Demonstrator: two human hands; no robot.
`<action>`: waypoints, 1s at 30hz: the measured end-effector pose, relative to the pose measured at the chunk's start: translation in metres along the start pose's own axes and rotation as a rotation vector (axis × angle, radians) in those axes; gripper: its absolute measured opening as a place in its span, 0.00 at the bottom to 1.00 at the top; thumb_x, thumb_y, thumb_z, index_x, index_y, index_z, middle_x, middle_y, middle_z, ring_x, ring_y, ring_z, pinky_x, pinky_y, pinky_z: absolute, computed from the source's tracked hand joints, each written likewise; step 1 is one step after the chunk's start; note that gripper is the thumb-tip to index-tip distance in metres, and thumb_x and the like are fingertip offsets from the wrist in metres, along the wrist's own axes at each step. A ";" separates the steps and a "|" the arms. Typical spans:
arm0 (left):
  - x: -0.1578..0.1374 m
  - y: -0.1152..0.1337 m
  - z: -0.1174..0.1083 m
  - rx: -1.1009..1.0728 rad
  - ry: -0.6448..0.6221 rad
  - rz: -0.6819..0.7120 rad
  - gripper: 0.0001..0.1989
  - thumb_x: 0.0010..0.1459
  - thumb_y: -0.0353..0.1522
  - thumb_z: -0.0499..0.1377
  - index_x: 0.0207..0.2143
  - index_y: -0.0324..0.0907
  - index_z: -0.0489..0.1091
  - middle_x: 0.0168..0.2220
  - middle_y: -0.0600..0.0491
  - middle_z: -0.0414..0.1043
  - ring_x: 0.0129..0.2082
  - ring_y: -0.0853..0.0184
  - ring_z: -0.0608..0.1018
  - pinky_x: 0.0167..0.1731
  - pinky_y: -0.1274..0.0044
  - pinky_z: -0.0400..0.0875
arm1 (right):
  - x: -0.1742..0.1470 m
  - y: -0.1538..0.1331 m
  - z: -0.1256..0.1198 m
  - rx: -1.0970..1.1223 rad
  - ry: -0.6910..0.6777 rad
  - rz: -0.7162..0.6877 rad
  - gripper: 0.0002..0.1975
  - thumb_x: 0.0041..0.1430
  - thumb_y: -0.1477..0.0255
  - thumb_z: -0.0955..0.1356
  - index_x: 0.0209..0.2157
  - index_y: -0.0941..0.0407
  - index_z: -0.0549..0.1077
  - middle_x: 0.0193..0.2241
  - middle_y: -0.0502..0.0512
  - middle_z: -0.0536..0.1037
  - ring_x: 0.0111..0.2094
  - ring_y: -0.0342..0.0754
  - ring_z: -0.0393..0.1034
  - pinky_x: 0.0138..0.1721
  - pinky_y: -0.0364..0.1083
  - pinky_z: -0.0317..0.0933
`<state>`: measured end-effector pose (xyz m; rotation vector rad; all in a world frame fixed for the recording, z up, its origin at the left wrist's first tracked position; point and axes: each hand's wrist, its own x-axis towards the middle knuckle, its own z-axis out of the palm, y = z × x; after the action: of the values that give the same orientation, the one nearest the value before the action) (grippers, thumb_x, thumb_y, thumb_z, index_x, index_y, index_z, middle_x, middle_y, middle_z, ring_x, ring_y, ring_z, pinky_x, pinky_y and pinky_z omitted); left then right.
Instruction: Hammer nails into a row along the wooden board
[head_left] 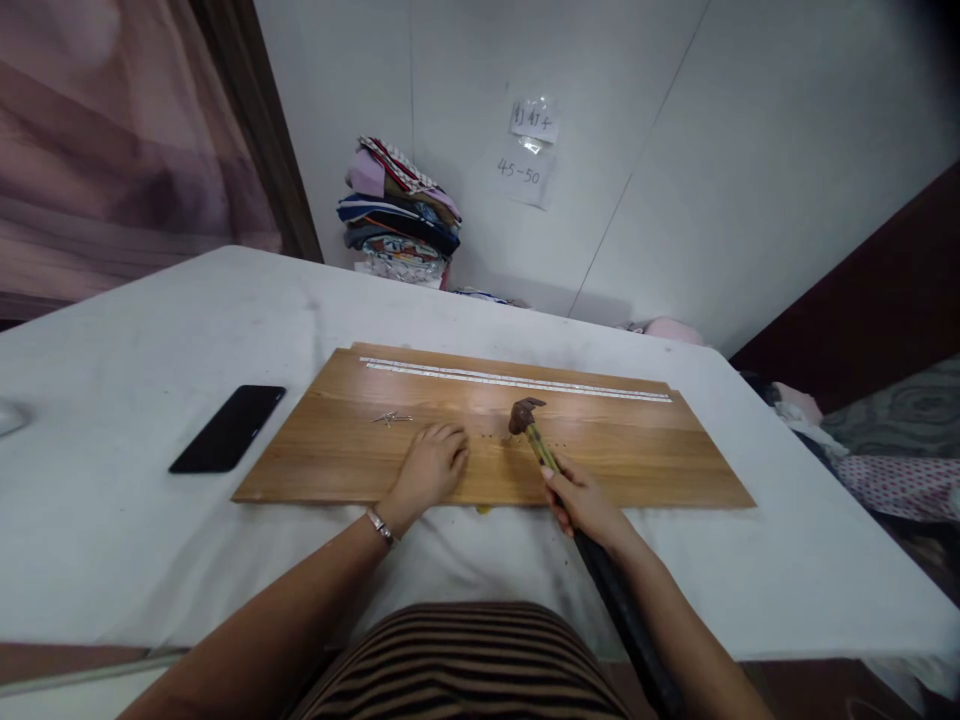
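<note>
My right hand is closed around the handle of a claw hammer. The hammer's rusty head is just over the middle of a wooden board, and its dark handle runs back along my forearm. Whether the head touches the board or a nail I cannot tell. My left hand rests on the board with its fingers lying on the wood, holding nothing that shows. Beside it, to the left, lies a small pile of nails. A row of tiny dark spots, perhaps nail heads, dots the wood around the hammer head.
Two white measuring strips run along the board's far side. Left of the board, a black phone lies on the white-covered table. Folded clothes are stacked by the wall at the back. More fabric lies off the right edge.
</note>
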<state>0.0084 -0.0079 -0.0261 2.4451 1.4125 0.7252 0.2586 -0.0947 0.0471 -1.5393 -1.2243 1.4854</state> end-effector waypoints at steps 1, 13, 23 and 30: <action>0.000 0.000 0.001 -0.001 -0.001 0.001 0.11 0.65 0.29 0.56 0.44 0.43 0.78 0.51 0.44 0.80 0.54 0.55 0.77 0.58 0.61 0.70 | 0.000 0.000 0.000 -0.001 -0.003 0.001 0.25 0.53 0.46 0.70 0.37 0.51 0.64 0.21 0.38 0.66 0.12 0.37 0.54 0.12 0.41 0.50; 0.000 0.000 0.000 -0.009 0.009 -0.002 0.12 0.65 0.29 0.55 0.45 0.43 0.78 0.52 0.45 0.79 0.55 0.55 0.77 0.58 0.60 0.70 | -0.001 0.001 0.001 -0.012 0.015 0.014 0.25 0.53 0.45 0.69 0.37 0.51 0.64 0.20 0.38 0.65 0.12 0.36 0.54 0.12 0.40 0.50; 0.000 0.000 -0.001 0.000 0.003 -0.004 0.12 0.65 0.29 0.55 0.44 0.43 0.78 0.52 0.45 0.79 0.54 0.55 0.77 0.58 0.61 0.69 | 0.000 0.004 0.001 0.002 0.002 0.013 0.24 0.54 0.46 0.70 0.36 0.52 0.65 0.22 0.39 0.66 0.13 0.36 0.55 0.13 0.40 0.50; 0.000 0.000 -0.001 -0.004 -0.017 -0.003 0.11 0.65 0.29 0.56 0.45 0.42 0.78 0.52 0.44 0.79 0.55 0.54 0.77 0.58 0.61 0.70 | 0.003 0.007 0.001 0.004 -0.008 0.006 0.25 0.53 0.45 0.70 0.36 0.51 0.63 0.20 0.38 0.65 0.13 0.36 0.54 0.12 0.39 0.51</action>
<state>0.0074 -0.0075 -0.0251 2.4406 1.4067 0.7039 0.2591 -0.0940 0.0396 -1.5371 -1.2214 1.4978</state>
